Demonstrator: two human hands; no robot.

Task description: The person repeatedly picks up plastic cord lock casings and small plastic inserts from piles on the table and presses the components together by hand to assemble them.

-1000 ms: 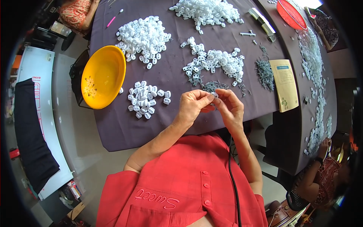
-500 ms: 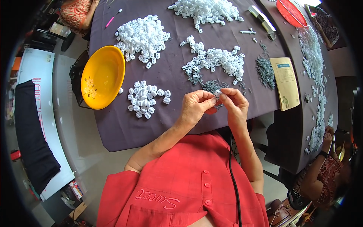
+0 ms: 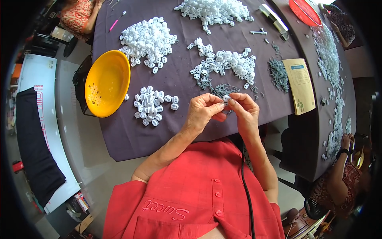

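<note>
Table (image 3: 123, 137) under dark cloth, crowded. Yellow bowl (image 3: 108, 83) at left edge of frame's table area, tilted toward camera. Loose white pieces: one heap (image 3: 146, 42) upper left, one (image 3: 215, 11) top centre, one (image 3: 234, 65) centre, just beyond the hands. Small cluster of white pieces (image 3: 149, 107) left of centre. Grey slender parts (image 3: 278, 75) piled right of centre, beside tan booklet (image 3: 299, 85); nearer grey pile (image 3: 223, 89) sits right behind the fingertips, partly blocked by them. Red basket (image 3: 305, 12) upper right. Co-worker's hands (image 3: 347, 140) far right.

Left hand (image 3: 205, 109): thumb and fingers pinched on small white piece (image 3: 226, 98), frame centre. Right hand (image 3: 246, 110): also pinching it, other side, fingers bent. Piece partly covered by fingertips; fine detail too small to tell.
</note>
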